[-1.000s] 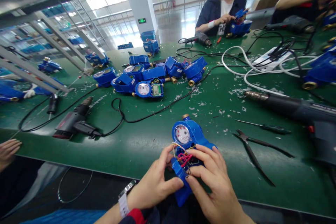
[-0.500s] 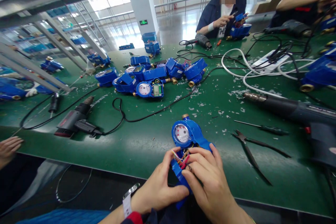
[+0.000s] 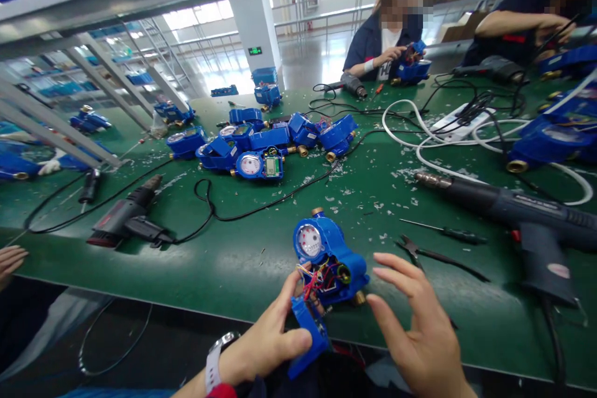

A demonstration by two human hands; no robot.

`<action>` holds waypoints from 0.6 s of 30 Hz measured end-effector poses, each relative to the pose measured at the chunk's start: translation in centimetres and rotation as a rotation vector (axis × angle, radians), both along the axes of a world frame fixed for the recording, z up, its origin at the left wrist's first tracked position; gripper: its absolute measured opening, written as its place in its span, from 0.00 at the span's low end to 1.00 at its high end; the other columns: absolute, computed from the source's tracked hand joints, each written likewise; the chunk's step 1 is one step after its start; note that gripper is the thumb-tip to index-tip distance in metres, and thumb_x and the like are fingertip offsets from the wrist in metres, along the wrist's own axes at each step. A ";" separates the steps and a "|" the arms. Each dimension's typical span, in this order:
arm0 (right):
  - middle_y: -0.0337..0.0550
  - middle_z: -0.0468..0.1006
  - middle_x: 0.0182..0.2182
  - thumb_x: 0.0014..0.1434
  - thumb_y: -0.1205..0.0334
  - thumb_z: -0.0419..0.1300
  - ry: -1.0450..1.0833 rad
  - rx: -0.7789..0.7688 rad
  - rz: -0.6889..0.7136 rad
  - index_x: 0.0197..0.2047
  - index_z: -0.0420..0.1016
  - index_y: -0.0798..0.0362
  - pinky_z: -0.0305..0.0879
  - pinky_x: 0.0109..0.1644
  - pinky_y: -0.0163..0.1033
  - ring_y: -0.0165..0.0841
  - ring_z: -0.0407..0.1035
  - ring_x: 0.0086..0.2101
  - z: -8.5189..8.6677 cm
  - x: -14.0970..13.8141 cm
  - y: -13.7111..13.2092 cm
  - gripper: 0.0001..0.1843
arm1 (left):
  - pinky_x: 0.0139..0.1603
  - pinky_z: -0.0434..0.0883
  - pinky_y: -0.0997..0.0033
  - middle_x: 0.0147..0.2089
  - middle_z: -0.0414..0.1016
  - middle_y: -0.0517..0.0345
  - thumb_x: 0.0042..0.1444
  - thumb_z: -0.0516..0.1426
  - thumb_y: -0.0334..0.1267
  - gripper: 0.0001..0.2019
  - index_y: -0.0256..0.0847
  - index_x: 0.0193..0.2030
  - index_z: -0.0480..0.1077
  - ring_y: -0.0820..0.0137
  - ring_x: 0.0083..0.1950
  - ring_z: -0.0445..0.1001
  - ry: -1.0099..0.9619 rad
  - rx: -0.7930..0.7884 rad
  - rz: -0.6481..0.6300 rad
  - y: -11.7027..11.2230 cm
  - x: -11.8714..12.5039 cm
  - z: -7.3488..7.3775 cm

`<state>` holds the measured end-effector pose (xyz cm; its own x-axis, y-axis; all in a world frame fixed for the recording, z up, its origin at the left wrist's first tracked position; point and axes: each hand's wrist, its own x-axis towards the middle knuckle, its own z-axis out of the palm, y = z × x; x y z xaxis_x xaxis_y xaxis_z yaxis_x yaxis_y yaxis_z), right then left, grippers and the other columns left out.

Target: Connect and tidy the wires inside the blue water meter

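A blue water meter (image 3: 326,255) with a round dial lies near the front edge of the green table (image 3: 242,261). Its housing is open, showing red, yellow and black wires. My left hand (image 3: 268,339) grips the blue cover piece (image 3: 305,333) that hangs off the meter's near end by those wires. My right hand (image 3: 417,329) hovers just right of the meter with fingers spread, holding nothing. Black pliers (image 3: 433,255) lie just beyond my right hand.
A heat gun (image 3: 513,214) and a thin screwdriver (image 3: 443,232) lie at the right, an electric drill (image 3: 128,217) with a black cord at the left. Several blue meters (image 3: 261,143) are piled mid-table. Across the table two people work on meters. Another person's hand (image 3: 9,261) rests at the left edge.
My right hand has let go of the meter and moved right, fingers now spread. The cover piece has swung down off the housing, exposing the wiring. The view has shifted slightly.
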<state>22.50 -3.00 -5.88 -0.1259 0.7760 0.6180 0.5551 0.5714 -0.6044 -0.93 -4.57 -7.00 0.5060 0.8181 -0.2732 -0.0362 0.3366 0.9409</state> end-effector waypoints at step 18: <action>0.64 0.78 0.34 0.49 0.44 0.63 0.464 -0.813 -0.656 0.31 0.73 0.54 0.72 0.36 0.51 0.52 0.76 0.33 -4.5 27.9 7.5 0.19 | 0.50 0.70 0.65 0.53 0.73 0.48 0.43 0.70 0.50 0.40 0.44 0.61 0.58 0.60 0.49 0.76 -0.199 -0.161 0.631 -4.0 5.3 -1.8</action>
